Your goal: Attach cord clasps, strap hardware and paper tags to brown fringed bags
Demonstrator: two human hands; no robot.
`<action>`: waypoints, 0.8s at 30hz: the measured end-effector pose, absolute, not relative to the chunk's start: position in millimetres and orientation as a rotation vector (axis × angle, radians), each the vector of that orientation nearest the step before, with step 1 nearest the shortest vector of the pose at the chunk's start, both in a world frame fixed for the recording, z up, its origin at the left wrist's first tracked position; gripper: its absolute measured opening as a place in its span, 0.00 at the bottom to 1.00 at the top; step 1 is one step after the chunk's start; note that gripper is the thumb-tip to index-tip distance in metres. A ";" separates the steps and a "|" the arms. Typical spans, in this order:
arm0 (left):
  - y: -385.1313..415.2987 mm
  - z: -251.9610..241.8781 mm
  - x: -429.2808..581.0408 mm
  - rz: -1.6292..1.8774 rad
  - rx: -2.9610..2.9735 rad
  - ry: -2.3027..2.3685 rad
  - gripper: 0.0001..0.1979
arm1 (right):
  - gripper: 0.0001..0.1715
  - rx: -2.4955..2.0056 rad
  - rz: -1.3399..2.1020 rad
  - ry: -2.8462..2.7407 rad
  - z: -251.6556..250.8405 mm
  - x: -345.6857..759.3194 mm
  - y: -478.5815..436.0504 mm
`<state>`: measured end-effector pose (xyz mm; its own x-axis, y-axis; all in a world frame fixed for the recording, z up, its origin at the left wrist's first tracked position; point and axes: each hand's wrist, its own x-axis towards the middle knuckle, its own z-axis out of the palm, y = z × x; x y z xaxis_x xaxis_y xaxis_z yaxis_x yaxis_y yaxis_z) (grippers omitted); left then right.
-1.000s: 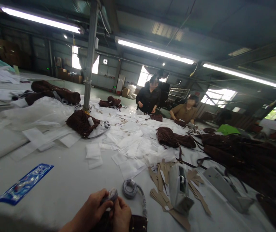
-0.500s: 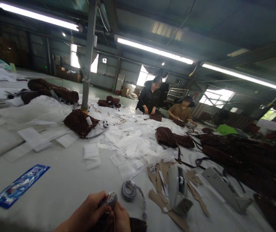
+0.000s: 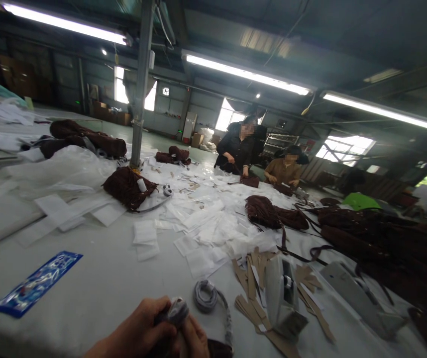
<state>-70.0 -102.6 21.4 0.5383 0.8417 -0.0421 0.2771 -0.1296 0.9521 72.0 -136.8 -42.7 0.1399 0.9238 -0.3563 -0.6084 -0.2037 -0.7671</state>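
Grip persists, left hand and now-lower right hand clasping the grey roll.

Dim overall; ceiling tubes and windows blown white (edges soft, stretched); right side dark.

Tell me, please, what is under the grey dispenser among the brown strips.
Brown strips show on both sides of the dispenser; what lies directly beneath its body is covered.
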 end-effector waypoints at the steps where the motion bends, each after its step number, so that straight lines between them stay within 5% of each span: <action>1: -102.3 22.0 -70.8 0.638 1.682 0.932 0.02 | 0.27 -1.053 1.494 -0.418 -40.2 74.8 -140.2; 9: -100.1 16.3 -64.3 0.571 1.702 0.941 0.06 | 0.34 -1.173 1.366 -0.456 -36.5 65.5 -136.8; 24: -98.8 23.7 -63.3 0.683 1.396 0.747 0.11 | 0.27 -1.039 1.578 -0.618 -39.8 87.3 -140.6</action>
<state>-63.3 -98.8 23.7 0.6028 0.7957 -0.0586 0.0135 0.0633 0.9979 87.3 -140.6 -39.8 -0.0209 0.9542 -0.2985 -0.4978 -0.2688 -0.8246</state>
